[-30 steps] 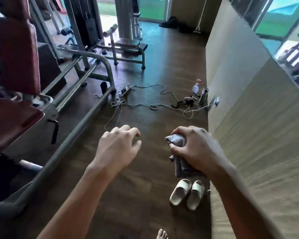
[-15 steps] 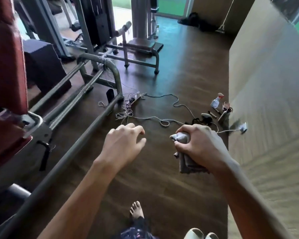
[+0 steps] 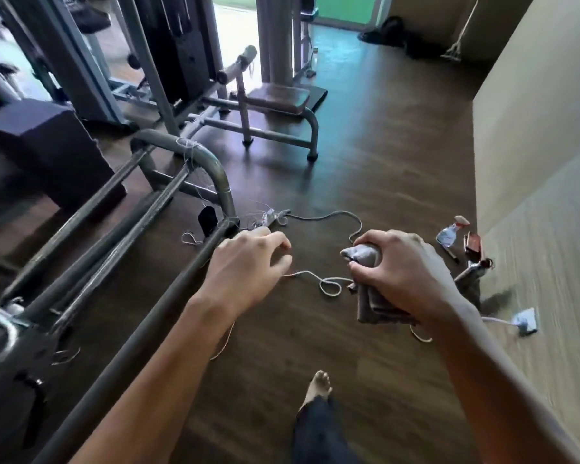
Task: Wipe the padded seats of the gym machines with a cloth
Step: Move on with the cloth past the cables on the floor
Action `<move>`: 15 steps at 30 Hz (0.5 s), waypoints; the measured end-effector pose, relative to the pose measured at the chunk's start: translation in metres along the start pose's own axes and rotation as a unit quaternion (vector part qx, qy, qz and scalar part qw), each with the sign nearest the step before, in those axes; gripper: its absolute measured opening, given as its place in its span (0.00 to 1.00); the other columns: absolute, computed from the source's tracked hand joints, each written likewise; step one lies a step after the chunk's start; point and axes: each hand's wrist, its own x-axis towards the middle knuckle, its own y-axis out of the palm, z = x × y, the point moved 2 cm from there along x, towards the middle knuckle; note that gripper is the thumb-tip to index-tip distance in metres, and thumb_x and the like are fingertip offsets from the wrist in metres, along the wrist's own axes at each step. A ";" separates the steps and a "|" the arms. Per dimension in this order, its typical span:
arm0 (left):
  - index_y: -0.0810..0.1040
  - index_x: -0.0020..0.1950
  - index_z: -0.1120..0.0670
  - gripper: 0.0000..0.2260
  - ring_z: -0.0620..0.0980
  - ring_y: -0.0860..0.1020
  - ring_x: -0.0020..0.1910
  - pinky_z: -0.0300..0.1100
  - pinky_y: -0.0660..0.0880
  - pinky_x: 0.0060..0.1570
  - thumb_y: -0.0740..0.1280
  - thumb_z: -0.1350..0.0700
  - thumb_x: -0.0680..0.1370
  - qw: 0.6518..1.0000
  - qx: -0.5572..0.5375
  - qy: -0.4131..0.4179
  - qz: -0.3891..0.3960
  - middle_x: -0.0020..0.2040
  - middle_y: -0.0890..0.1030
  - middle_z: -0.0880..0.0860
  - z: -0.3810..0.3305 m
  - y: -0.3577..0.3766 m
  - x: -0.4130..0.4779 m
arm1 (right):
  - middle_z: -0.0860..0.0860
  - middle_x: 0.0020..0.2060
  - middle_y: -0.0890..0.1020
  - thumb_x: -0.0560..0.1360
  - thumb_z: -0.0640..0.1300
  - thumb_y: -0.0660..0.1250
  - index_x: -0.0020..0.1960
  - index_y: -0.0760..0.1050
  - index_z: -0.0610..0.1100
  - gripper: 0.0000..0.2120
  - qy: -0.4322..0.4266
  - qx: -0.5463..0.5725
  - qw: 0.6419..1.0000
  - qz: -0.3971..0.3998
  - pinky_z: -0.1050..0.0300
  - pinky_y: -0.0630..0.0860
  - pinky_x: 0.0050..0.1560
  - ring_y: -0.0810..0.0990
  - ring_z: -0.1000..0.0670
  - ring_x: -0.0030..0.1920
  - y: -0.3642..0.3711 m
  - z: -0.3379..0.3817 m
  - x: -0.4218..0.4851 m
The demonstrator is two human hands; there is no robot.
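My right hand (image 3: 400,269) grips a bunched grey cloth (image 3: 365,259) in mid-air, its folds hanging below the fist. My left hand (image 3: 248,266) floats beside it with loosely curled fingers and holds nothing. Ahead, a brown padded seat (image 3: 277,98) sits on a low grey machine frame. A dark padded block (image 3: 44,142) stands at the left, behind the slanted grey rails.
A grey tubular machine frame (image 3: 181,202) runs diagonally at the left. White cables (image 3: 329,283) and a power strip (image 3: 270,217) lie on the wooden floor. A spray bottle (image 3: 449,234) and small items lie by the beige wall (image 3: 533,162). My bare foot (image 3: 318,388) is below.
I have walked forward: the red seat and the sandals have left the view, and the cables and the bench are nearer. Both hands keep their pose, the right one still gripping the cloth.
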 end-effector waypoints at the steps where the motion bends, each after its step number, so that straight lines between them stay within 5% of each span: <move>1: 0.80 0.60 0.43 0.11 0.49 0.78 0.59 0.45 0.71 0.55 0.64 0.44 0.80 1.000 -0.011 -0.011 -0.002 0.58 0.80 0.45 0.001 -0.001 0.027 | 0.54 0.46 0.83 0.69 0.58 0.70 0.54 0.80 0.56 0.15 -0.004 0.004 1.000 -0.001 0.52 0.76 0.48 0.81 0.49 0.51 -0.005 -0.004 0.030; 15: 0.81 0.58 0.42 0.08 0.49 0.80 0.53 0.45 0.72 0.49 0.67 0.46 0.80 0.990 -0.054 -0.109 -0.067 0.56 0.80 0.42 0.071 -0.021 0.367 | 0.52 0.51 0.82 0.70 0.57 0.71 0.57 0.80 0.57 0.16 -0.095 -0.009 0.995 0.023 0.53 0.74 0.48 0.80 0.46 0.53 -0.032 0.000 0.431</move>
